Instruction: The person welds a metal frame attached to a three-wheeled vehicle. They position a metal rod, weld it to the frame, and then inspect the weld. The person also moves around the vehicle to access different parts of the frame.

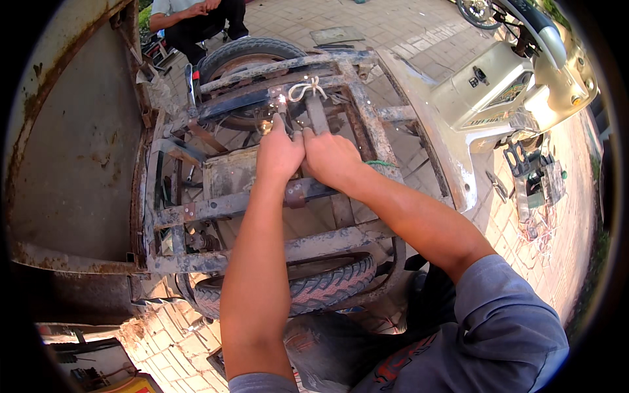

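Observation:
My two hands meet over the middle of a rusty, worn metal vehicle frame (pixel 249 204). My left hand (pixel 280 154) is closed, its index finger pointing away from me along a thin dark piece; what it grips is mostly hidden. Closed beside it, my right hand (pixel 329 157) touches the near end of a flat grey metal bar (pixel 317 112), and its fingers hide what they hold. A pale cord (pixel 306 86) is knotted at the bar's far end. Bright specks, like sparks, show by a bolted bracket (pixel 278 92) just beyond my left fingertip.
Tyres lie at the frame's far side (pixel 252 49) and near side (pixel 334 281). A rusty sheet-metal panel (pixel 78 144) stands at left. The cream scooter body (pixel 485 92) is at right, with pliers (pixel 496 186) and loose wires (pixel 538 239) on the paving. Another person (pixel 196 19) sits beyond.

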Demonstrator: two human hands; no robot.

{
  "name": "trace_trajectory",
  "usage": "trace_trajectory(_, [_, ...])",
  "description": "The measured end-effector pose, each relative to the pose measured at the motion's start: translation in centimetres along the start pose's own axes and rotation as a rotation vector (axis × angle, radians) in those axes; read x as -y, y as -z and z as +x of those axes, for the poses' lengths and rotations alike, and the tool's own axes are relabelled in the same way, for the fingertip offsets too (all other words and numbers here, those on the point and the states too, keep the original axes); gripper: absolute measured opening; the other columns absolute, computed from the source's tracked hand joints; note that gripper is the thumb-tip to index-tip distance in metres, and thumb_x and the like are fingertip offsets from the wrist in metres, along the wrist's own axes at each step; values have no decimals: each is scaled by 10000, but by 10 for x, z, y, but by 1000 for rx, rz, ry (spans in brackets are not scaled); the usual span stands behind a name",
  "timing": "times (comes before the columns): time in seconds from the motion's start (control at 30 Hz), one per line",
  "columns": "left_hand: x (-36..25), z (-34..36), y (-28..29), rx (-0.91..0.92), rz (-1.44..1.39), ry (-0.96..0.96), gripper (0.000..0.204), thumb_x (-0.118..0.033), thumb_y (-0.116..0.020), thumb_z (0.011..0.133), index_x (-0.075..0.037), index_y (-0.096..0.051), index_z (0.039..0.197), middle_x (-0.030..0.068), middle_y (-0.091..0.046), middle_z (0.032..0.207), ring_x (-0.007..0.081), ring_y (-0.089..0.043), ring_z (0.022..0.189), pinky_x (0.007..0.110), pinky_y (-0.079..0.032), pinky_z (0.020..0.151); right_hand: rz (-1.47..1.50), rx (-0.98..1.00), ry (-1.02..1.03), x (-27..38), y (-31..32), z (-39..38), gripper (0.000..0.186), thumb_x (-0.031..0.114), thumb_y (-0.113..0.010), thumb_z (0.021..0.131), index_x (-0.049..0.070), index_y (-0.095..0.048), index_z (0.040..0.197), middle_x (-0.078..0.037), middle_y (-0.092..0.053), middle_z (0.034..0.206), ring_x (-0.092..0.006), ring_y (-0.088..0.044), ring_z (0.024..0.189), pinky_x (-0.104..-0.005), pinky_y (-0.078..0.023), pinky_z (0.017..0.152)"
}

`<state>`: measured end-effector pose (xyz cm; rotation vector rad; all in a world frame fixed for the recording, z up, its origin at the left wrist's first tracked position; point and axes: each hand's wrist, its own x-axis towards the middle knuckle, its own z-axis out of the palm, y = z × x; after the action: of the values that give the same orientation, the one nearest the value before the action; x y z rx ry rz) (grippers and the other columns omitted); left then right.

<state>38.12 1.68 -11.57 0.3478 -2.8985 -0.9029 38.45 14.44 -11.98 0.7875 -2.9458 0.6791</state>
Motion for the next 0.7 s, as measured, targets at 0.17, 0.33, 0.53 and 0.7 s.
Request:
trace_trajectory(0.17, [4,0,-2,-7,2,-14,653,-260,-598,849,72,-394,1372,333,-613,1056,446,-594,1035,454,-469,893,12,1,5,2,1,-1,203,124,-520,845,-53,-572,930,-257,-668,845,-391,-681,781,-462,-556,688])
trace_trajectory(0.33, [5,1,-2,-11,4,-23,644,-262,-593,852,74,-400,1366,335,-616,1045,452,-596,1025,459,-470,889,-7,-23,18,0,-2,-1,207,129,-509,858,-55,-567,933,-263,-662,853,-393,-678,777,-463,-555,681])
trace_trajectory(0.53, [9,2,-6,-31,33,-60,676,-290,-556,834,75,-384,1377,325,-635,980,444,-624,952,480,-490,853,-14,-35,15,-1,-4,-1,210,126,-501,862,-56,-566,946,-259,-661,855,-390,-678,771,-461,-556,681])
trace_trajectory(0.7, [10,5,-6,-15,43,-80,695,-277,-563,831,80,-354,1389,325,-640,950,446,-627,938,484,-492,839,1,-8,15,0,0,-1,209,121,-510,853,-56,-564,951,-251,-665,855,-381,-681,777,-456,-557,683])
